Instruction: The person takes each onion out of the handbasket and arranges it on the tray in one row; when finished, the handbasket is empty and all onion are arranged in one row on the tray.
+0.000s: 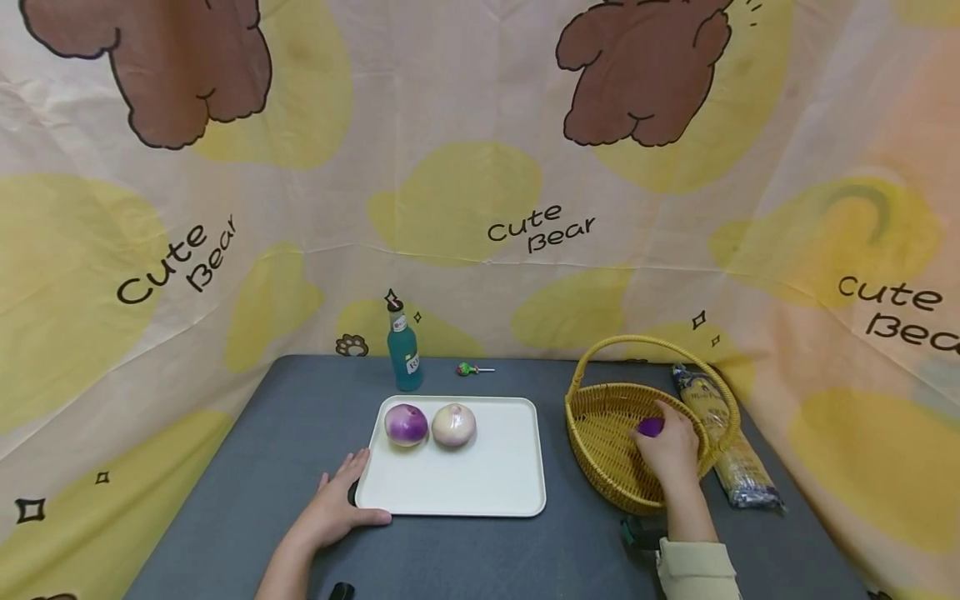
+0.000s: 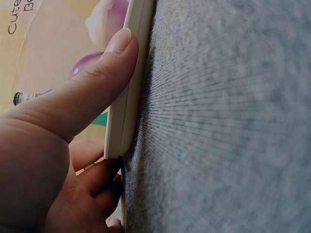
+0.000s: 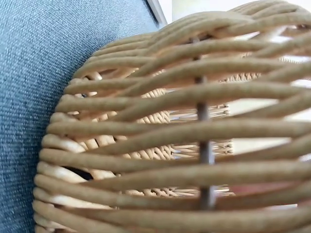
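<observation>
My left hand (image 1: 339, 502) lies flat on the grey table at the near-left corner of a white tray (image 1: 487, 475). Its thumb (image 2: 92, 92) presses along the tray's edge (image 2: 129, 97), and its fingers run up the left side. A purple onion (image 1: 406, 424) and a pale onion (image 1: 453, 424) sit side by side at the tray's far left. My right hand (image 1: 667, 448) reaches into a woven yellow basket (image 1: 600, 433), its fingers curled over a small purple object (image 1: 649, 427). The right wrist view shows only the basket's wall (image 3: 170, 145) from outside.
A blue bottle (image 1: 403, 354) stands behind the tray near the backdrop, with a small lollipop (image 1: 471, 369) lying to its right. A packet of spaghetti (image 1: 731, 450) lies right of the basket. Printed cloth walls close in the table (image 1: 247, 467) on three sides.
</observation>
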The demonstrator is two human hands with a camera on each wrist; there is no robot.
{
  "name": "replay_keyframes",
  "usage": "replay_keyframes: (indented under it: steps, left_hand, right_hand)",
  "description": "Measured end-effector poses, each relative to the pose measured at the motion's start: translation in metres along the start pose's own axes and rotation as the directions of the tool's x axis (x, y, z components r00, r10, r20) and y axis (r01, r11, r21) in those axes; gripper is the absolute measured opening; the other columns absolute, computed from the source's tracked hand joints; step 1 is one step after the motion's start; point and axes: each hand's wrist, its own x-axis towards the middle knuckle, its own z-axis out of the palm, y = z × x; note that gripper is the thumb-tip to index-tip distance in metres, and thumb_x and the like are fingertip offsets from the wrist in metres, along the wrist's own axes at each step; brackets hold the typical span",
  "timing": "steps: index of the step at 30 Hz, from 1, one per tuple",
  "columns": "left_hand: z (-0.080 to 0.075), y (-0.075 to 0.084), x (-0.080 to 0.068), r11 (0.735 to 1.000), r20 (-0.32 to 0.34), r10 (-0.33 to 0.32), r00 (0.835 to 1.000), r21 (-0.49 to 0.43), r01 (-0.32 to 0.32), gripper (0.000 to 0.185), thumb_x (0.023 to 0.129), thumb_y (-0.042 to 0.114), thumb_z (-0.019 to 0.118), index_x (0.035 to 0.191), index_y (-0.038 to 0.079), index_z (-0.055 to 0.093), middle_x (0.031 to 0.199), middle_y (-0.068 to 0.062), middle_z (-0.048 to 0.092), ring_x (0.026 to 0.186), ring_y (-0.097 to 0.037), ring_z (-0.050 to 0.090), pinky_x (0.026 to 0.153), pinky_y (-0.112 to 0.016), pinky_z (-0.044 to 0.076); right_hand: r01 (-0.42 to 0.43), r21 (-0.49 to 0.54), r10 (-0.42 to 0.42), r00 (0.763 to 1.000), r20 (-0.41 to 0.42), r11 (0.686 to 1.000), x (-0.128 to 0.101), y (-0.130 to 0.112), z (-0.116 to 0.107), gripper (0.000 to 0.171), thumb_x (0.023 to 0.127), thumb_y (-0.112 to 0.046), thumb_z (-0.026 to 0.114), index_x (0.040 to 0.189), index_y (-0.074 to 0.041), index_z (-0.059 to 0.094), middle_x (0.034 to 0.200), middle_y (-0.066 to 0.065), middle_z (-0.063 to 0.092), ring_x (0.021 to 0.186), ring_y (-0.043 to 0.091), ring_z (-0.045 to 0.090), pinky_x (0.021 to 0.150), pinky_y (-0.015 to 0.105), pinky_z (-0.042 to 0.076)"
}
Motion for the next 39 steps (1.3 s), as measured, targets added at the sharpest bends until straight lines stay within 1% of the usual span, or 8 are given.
replay_keyframes:
  steps: [2,5,8,14,21,26,32,39]
  left_hand:
    - [0.000,0.000,0.000,1.000,-0.001,0.002,1.000,-0.001,-0.002,0.125,0.066,0.049,0.092,0.159,0.000,0.023,0.164,-0.025,0.022,0.154,-0.045,0.010,0.119,-0.070,-0.004]
    - [-0.001,0.001,0.000,1.000,-0.004,0.006,1.000,0.004,-0.006,0.125,0.066,0.049,0.091,0.159,0.000,0.024,0.164,-0.025,0.023,0.154,-0.045,0.010,0.119,-0.070,-0.004]
    - [-0.002,0.002,0.000,1.000,-0.003,0.008,1.000,0.004,-0.008,0.125,0.066,0.049,0.091,0.159,0.001,0.024,0.164,-0.024,0.023,0.154,-0.045,0.010,0.119,-0.070,-0.004]
    - [-0.001,0.002,-0.002,1.000,-0.001,0.003,1.000,-0.005,-0.003,0.125,0.066,0.048,0.092,0.159,0.000,0.024,0.164,-0.025,0.022,0.154,-0.045,0.010,0.119,-0.070,-0.004]
    - [-0.001,0.002,-0.003,1.000,-0.004,0.003,1.000,-0.001,-0.003,0.125,0.066,0.049,0.092,0.159,0.000,0.024,0.164,-0.025,0.022,0.154,-0.045,0.010,0.119,-0.069,-0.004]
    - [-0.001,0.002,-0.002,1.000,-0.002,-0.002,1.000,-0.008,0.001,0.126,0.066,0.048,0.092,0.159,0.000,0.023,0.164,-0.025,0.022,0.154,-0.045,0.010,0.119,-0.070,-0.004]
    - [0.000,0.000,-0.002,1.000,-0.003,-0.006,1.000,-0.005,0.006,0.126,0.065,0.050,0.092,0.159,0.001,0.024,0.164,-0.025,0.022,0.154,-0.045,0.011,0.119,-0.070,-0.003]
    - [0.000,-0.001,-0.002,1.000,-0.013,0.005,1.000,-0.005,-0.005,0.125,0.065,0.050,0.092,0.159,0.001,0.024,0.164,-0.024,0.023,0.154,-0.044,0.011,0.119,-0.070,-0.003]
  right_hand:
    - [0.001,-0.009,-0.001,1.000,0.009,1.000,0.000,0.001,0.000,0.077,0.089,-0.013,0.069,0.155,0.000,0.032,0.152,0.040,0.028,0.135,0.062,0.027,0.102,0.074,0.037]
    - [0.009,-0.026,-0.008,1.000,0.026,1.000,0.000,0.003,0.001,0.076,0.088,-0.010,0.067,0.154,0.005,0.032,0.149,0.040,0.034,0.134,0.061,0.033,0.105,0.072,0.035]
    - [0.011,-0.037,-0.009,0.999,0.048,0.999,-0.001,0.005,0.002,0.077,0.090,-0.015,0.068,0.153,0.007,0.031,0.147,0.040,0.038,0.131,0.060,0.038,0.105,0.072,0.037]
    - [0.019,-0.038,-0.015,0.997,0.082,0.999,-0.001,0.007,0.004,0.077,0.093,-0.024,0.069,0.152,0.006,0.032,0.146,0.040,0.039,0.131,0.059,0.039,0.105,0.072,0.038]
    - [0.030,-0.011,-0.030,0.998,0.054,0.999,-0.003,0.006,0.001,0.079,0.093,-0.033,0.069,0.152,0.005,0.033,0.146,0.038,0.041,0.130,0.058,0.042,0.103,0.070,0.041]
    - [0.033,0.015,-0.033,0.999,0.037,0.999,-0.007,0.002,-0.003,0.082,0.095,-0.039,0.068,0.155,0.002,0.030,0.150,0.035,0.038,0.134,0.056,0.041,0.105,0.069,0.040]
    - [0.029,0.053,-0.031,0.999,0.035,0.998,-0.015,-0.009,-0.010,0.087,0.096,-0.045,0.065,0.158,0.001,0.025,0.153,0.035,0.034,0.136,0.055,0.038,0.108,0.068,0.039]
    - [0.030,0.122,-0.030,1.000,-0.001,0.992,-0.027,-0.025,-0.017,0.090,0.095,-0.051,0.065,0.156,0.004,0.028,0.152,0.034,0.038,0.136,0.051,0.043,0.110,0.063,0.041]
